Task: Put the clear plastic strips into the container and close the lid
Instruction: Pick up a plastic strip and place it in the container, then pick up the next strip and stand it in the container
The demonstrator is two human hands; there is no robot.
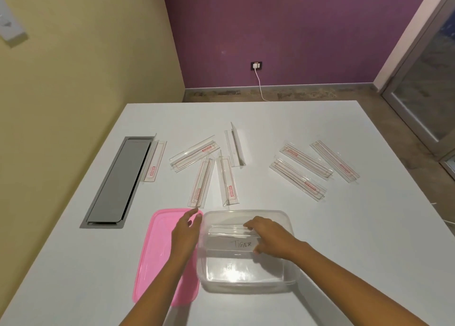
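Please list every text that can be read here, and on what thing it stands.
"TIGER": handwritten, inside the clear container; on its bottom or a strip, unclear.
Red labels on the strips: too blurred to read.
Small mark on the container bottom: too small.

Clear container [248, 286] sits open at the near centre of the white table [332, 239], with the pink lid [152, 256] lying flat just to its left. The right hand [270, 239] is inside the container, fingers and thumb curled on a clear strip [225, 228] lying crosswise in it; the left hand [186, 231], fingers relaxed, is over the lid's far right corner. Eight more strips lie farther back: a lone strip [154, 162] beside the grey hatch [115, 180] at left, a centre cluster [227, 178] of four, and a right group [306, 162] of three.
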